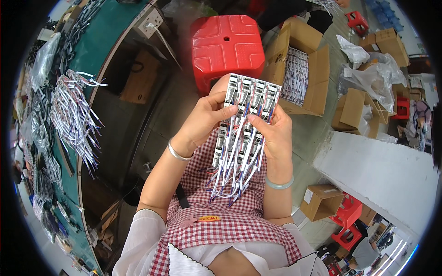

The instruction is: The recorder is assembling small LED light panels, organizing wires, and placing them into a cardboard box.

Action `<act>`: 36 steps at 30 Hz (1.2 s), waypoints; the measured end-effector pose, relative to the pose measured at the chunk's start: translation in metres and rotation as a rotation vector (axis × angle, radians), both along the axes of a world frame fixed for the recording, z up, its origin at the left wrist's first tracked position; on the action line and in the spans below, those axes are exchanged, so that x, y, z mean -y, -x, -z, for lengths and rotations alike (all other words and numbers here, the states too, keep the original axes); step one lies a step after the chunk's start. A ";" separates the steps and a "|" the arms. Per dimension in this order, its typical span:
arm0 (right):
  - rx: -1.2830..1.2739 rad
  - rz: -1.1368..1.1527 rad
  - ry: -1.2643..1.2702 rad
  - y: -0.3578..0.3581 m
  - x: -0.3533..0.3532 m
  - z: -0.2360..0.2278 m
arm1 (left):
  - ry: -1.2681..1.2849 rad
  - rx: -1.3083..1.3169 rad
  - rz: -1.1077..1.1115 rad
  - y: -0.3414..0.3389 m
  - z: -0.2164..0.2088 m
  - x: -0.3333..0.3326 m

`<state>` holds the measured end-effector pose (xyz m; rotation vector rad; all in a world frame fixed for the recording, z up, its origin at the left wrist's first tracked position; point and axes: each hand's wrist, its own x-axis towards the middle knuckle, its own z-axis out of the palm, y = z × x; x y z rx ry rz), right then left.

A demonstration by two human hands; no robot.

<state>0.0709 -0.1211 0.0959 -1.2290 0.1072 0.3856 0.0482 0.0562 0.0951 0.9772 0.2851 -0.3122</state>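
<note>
Above my lap is a panel of small circuit boards (pixel 254 87), set in rows with silver and black parts. White cables (pixel 237 163) with blue and red wire ends trail from it toward my apron. My left hand (pixel 202 118) grips the panel's left side, its thumb pressed on the front among the wires. On the opposite side my right hand (pixel 276 133) holds the edge, with its thumb resting on the cables near the middle. Both hands' other fingers go behind the panel and are mostly hidden.
A red plastic stool (pixel 225 43) stands just ahead. Right of it, an open cardboard box (pixel 317 87) holds similar wired panels. On the left, the green workbench (pixel 103 27) carries a bundle of white cables (pixel 76 115) and plastic bags. A white ledge (pixel 368 165) runs along the right.
</note>
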 end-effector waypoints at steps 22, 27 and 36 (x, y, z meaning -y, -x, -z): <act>-0.167 -0.166 0.014 0.057 0.019 0.025 | -0.276 0.074 0.012 0.007 0.007 -0.004; -0.048 -0.126 0.062 0.055 0.019 0.025 | -0.182 0.123 0.000 0.028 0.014 0.004; -0.072 -0.050 0.009 0.054 0.016 0.018 | 0.167 -0.200 0.056 0.088 0.027 0.026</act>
